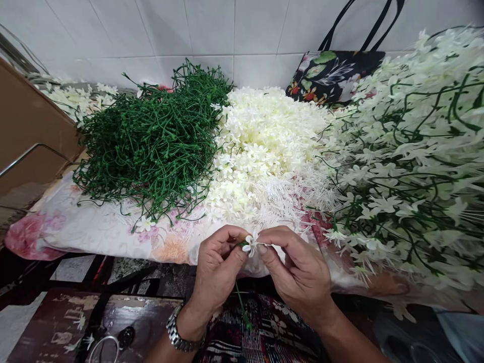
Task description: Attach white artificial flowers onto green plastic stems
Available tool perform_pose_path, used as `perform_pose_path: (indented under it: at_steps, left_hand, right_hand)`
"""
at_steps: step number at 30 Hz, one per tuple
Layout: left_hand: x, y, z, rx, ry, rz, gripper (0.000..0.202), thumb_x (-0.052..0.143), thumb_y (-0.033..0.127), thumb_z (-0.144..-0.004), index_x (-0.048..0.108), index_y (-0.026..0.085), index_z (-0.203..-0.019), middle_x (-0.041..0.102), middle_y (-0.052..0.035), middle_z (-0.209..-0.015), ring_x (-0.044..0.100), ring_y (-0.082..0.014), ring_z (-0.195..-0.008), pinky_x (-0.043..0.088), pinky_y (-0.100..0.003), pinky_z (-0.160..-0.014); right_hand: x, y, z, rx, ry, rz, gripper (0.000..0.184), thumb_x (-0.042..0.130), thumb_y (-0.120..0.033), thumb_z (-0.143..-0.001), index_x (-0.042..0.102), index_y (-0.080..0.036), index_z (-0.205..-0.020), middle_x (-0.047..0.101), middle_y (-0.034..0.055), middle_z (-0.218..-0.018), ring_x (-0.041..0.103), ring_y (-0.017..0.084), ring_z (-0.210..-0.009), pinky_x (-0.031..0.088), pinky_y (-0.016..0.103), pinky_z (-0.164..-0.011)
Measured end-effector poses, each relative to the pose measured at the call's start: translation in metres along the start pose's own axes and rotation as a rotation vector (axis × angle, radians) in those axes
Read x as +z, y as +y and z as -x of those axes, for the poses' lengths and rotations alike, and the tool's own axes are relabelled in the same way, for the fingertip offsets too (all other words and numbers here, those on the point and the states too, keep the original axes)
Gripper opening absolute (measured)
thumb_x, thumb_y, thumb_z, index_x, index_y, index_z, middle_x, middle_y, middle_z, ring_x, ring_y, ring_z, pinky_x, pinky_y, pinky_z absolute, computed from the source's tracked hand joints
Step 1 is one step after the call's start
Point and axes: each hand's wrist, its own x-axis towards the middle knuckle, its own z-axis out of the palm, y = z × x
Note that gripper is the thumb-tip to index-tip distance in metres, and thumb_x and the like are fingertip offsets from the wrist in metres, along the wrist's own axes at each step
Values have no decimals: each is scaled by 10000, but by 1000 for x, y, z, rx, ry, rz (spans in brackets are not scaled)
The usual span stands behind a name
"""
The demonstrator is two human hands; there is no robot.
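My left hand [217, 269], with a metal watch [181, 333] at the wrist, pinches the green plastic stem [241, 305] of an artificial flower between thumb and forefinger. The stem's lower end hangs below the hand, over my patterned clothing. At the fingertips sits a single white flower head [250, 244]. My right hand [298, 269] has its thumb and forefinger closed on a thin white stamen piece [263, 244] at the flower's centre. Just beyond the hands lie loose white stamen pieces [283, 194] and a heap of white flower heads [264, 126].
A tangled pile of green stems [151, 138] lies at left on the floral cloth [94, 232]. Assembled white flowers [408, 176] are heaped high at right. A black floral bag [336, 75] leans on the tiled wall [212, 30]. A cardboard box [30, 126] stands far left.
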Motion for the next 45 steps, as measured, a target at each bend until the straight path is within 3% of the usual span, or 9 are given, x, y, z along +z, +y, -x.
perform_pose_path:
  at_steps: [8, 16, 24, 35, 37, 39, 41, 45]
  left_hand:
    - [-1, -2, 2, -50, 21, 84, 91, 696, 223, -722, 641, 152, -710, 531, 41, -595, 360, -32, -470, 306, -127, -431]
    - [0, -3, 1, -69, 59, 92, 158, 729, 258, -694, 624, 140, -691, 508, 44, -573, 334, -31, -455, 286, -138, -418]
    - [2, -2, 0, -64, 65, 131, 209, 782, 282, -647, 625, 147, -672, 517, 51, -560, 354, -32, -455, 286, -131, -408]
    - [0, -6, 2, 17, 84, 59, 126, 717, 239, -688, 634, 145, -683, 548, 30, -574, 419, -57, -480, 350, -152, -447]
    - [0, -4, 2, 39, 119, 6, 78, 686, 200, -690, 628, 150, -676, 557, 31, -576, 436, -61, -479, 363, -153, -449]
    - [2, -1, 3, 64, 152, -62, 34, 652, 154, -679, 622, 155, -663, 561, 35, -572, 445, -63, -474, 365, -150, -441]
    - [3, 3, 3, 93, 161, -130, 43, 624, 116, -663, 618, 158, -654, 572, 34, -576, 466, -69, -486, 376, -151, -450]
    - [4, 7, 4, 87, 123, -197, 48, 611, 125, -671, 604, 154, -633, 571, 27, -560, 485, -81, -496, 396, -167, -474]
  right_hand:
    - [3, -1, 3, -130, 23, 163, 121, 517, -77, -847, 532, -190, -885, 636, 13, -699, 615, 119, -652, 490, 212, -584]
    - [4, 2, 3, -202, 30, 162, 128, 526, -57, -832, 556, -162, -898, 651, 40, -706, 627, 141, -666, 503, 244, -601]
    - [2, 1, 2, -37, -37, -16, 125, 552, -48, -825, 582, -162, -868, 619, 20, -741, 584, 96, -680, 482, 204, -613]
    - [-4, -2, 0, -8, -129, -21, 133, 540, -85, -840, 561, -189, -920, 592, 10, -800, 570, 98, -726, 479, 214, -644]
    - [-8, -1, 0, 22, -156, 4, 203, 559, -192, -847, 537, -195, -1049, 594, 39, -898, 580, 131, -789, 501, 257, -690]
    - [-12, 1, -1, 55, -192, 28, 433, 600, -326, -821, 465, -187, -1209, 575, 87, -1042, 585, 172, -864, 518, 311, -734]
    - [-13, 1, -3, 53, -239, 46, 526, 619, -357, -804, 434, -182, -1264, 558, 111, -1116, 586, 189, -901, 523, 334, -761]
    - [-11, 2, -5, -3, -249, 27, 179, 569, -188, -843, 566, -183, -1022, 616, 46, -863, 591, 144, -765, 503, 268, -665]
